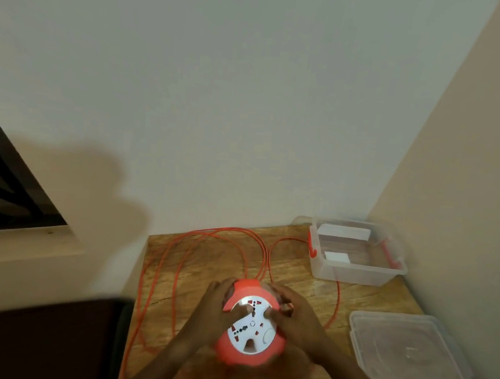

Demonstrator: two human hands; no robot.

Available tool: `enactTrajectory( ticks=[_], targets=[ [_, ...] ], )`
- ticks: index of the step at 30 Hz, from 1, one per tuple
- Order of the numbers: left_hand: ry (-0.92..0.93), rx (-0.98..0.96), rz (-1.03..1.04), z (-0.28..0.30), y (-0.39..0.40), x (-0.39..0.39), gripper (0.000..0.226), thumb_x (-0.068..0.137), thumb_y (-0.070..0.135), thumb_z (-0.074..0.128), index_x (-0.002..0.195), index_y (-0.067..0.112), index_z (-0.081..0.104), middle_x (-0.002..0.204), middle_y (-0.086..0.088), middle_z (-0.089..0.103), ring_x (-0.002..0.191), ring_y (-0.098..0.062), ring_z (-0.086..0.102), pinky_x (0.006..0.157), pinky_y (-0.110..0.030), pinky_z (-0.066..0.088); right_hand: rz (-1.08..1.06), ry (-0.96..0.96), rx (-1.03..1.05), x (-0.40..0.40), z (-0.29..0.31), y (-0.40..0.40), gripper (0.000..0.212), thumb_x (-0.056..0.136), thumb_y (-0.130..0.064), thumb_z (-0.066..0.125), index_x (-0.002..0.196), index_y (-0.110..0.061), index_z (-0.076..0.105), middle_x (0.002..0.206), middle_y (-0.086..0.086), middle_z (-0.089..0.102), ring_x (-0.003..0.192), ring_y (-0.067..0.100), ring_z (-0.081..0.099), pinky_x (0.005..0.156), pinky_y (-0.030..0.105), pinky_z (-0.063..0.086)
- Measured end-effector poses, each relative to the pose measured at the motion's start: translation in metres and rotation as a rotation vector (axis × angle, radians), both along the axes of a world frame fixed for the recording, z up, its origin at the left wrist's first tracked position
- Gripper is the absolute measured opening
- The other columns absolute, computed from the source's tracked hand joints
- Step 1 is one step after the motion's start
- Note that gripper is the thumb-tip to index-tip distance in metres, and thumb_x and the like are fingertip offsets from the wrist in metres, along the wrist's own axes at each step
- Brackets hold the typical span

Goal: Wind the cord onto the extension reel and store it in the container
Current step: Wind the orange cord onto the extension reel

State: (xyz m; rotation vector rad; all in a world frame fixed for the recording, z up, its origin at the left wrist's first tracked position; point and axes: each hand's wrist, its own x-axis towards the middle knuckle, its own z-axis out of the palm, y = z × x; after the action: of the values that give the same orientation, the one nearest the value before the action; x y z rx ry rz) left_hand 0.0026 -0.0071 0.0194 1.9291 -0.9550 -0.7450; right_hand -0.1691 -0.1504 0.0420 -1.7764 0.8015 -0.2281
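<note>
An orange extension reel (249, 356) with a white socket face sits between my hands at the table's near middle. My left hand (208, 310) grips its left side, fingers on the white face. From the right, my right hand (293, 313) holds the reel, fingers pressed on the face and rim. The orange cord (210, 234) lies unwound in long loops across the wooden table (296, 269), running to the far edge and down the left side. A clear plastic container (355, 273) with orange clips stands open at the far right.
The container's clear lid (406, 354) lies flat at the near right of the table. White walls close in behind and on the right. A dark chair or cabinet (43, 337) stands left of the table, and a window sill (20, 241) is beyond it.
</note>
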Motion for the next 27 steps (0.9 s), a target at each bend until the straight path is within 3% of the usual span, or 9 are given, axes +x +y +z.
enactTrajectory(
  ticks=[2, 5, 8, 11, 13, 16, 20, 25, 27],
  targets=[
    [0.128, -0.09, 0.079, 0.016, -0.009, 0.001, 0.051, 0.084, 0.038, 0.083, 0.128, 0.035, 0.058, 0.123, 0.0, 0.067, 0.106, -0.018, 0.07, 0.09, -0.043, 0.062, 0.053, -0.015, -0.06, 0.004, 0.023, -0.016, 0.054, 0.082, -0.017, 0.073, 0.123, -0.048, 0.056, 0.11, -0.011, 0.065, 0.089, 0.004, 0.069, 0.062, 0.026, 0.06],
    [0.199, -0.168, 0.251, 0.035, -0.019, 0.001, 0.046, 0.078, 0.031, 0.09, 0.109, 0.033, 0.055, 0.108, -0.003, 0.069, 0.09, -0.021, 0.074, 0.066, -0.03, 0.063, 0.137, -0.008, -0.148, 0.012, 0.058, -0.038, 0.056, 0.084, -0.019, 0.073, 0.133, -0.039, 0.054, 0.113, -0.006, 0.066, 0.085, 0.009, 0.071, 0.059, 0.025, 0.059],
    [0.398, -0.287, 0.49, 0.049, -0.025, -0.006, 0.047, 0.075, 0.04, 0.087, 0.107, 0.022, 0.058, 0.102, -0.007, 0.071, 0.069, -0.012, 0.076, 0.05, -0.024, 0.058, 0.192, -0.02, -0.236, 0.021, 0.087, -0.056, 0.052, 0.085, -0.021, 0.072, 0.13, -0.041, 0.056, 0.105, -0.015, 0.069, 0.081, 0.002, 0.07, 0.056, 0.02, 0.056],
    [0.753, -0.394, 0.413, 0.052, -0.029, -0.021, 0.046, 0.09, 0.05, 0.068, 0.116, 0.012, 0.075, 0.112, -0.016, 0.079, 0.095, -0.03, 0.08, 0.083, -0.051, 0.064, 0.262, -0.043, -0.289, 0.027, 0.107, -0.069, 0.051, 0.084, -0.021, 0.072, 0.13, -0.039, 0.059, 0.109, -0.015, 0.07, 0.085, 0.001, 0.07, 0.06, 0.019, 0.057],
    [0.873, -0.452, 0.396, 0.057, -0.035, -0.036, 0.045, 0.098, 0.053, 0.056, 0.115, 0.02, 0.079, 0.115, -0.014, 0.08, 0.102, -0.035, 0.078, 0.078, -0.048, 0.065, 0.309, -0.055, -0.308, 0.027, 0.114, -0.076, 0.051, 0.083, -0.02, 0.072, 0.13, -0.036, 0.059, 0.11, -0.014, 0.07, 0.086, -0.001, 0.069, 0.061, 0.019, 0.056],
    [0.715, -0.577, 0.59, 0.064, -0.053, -0.049, 0.029, 0.094, 0.043, 0.065, 0.12, 0.029, 0.066, 0.099, -0.003, 0.082, 0.083, -0.021, 0.081, 0.058, -0.033, 0.063, 0.307, -0.059, -0.335, 0.027, 0.119, -0.091, 0.054, 0.082, -0.022, 0.073, 0.133, -0.032, 0.058, 0.122, -0.008, 0.067, 0.091, 0.002, 0.067, 0.067, 0.016, 0.055],
    [0.535, -0.67, 0.708, 0.072, -0.076, -0.059, 0.016, 0.082, 0.045, 0.072, 0.094, 0.037, 0.068, 0.091, -0.007, 0.08, 0.071, -0.02, 0.079, 0.052, -0.031, 0.06, 0.311, -0.053, -0.344, 0.025, 0.125, -0.113, 0.057, 0.084, -0.029, 0.071, 0.139, -0.031, 0.052, 0.134, 0.0, 0.059, 0.1, 0.018, 0.068, 0.072, 0.029, 0.061],
    [0.662, -0.624, 0.534, 0.077, -0.087, -0.061, 0.046, 0.096, 0.045, 0.056, 0.126, 0.013, 0.071, 0.119, -0.02, 0.076, 0.104, -0.042, 0.076, 0.081, -0.054, 0.064, 0.371, -0.067, -0.372, 0.025, 0.133, -0.134, 0.058, 0.083, -0.028, 0.073, 0.137, -0.029, 0.054, 0.132, 0.001, 0.061, 0.096, 0.015, 0.068, 0.074, 0.033, 0.061],
    [0.724, -0.582, 0.468, 0.084, -0.088, -0.055, 0.048, 0.095, 0.044, 0.056, 0.127, 0.012, 0.072, 0.123, -0.022, 0.075, 0.109, -0.044, 0.074, 0.086, -0.058, 0.062, 0.382, -0.068, -0.39, 0.025, 0.134, -0.137, 0.058, 0.082, -0.029, 0.073, 0.137, -0.027, 0.054, 0.132, 0.001, 0.061, 0.099, 0.017, 0.067, 0.078, 0.033, 0.06]
  ],
)
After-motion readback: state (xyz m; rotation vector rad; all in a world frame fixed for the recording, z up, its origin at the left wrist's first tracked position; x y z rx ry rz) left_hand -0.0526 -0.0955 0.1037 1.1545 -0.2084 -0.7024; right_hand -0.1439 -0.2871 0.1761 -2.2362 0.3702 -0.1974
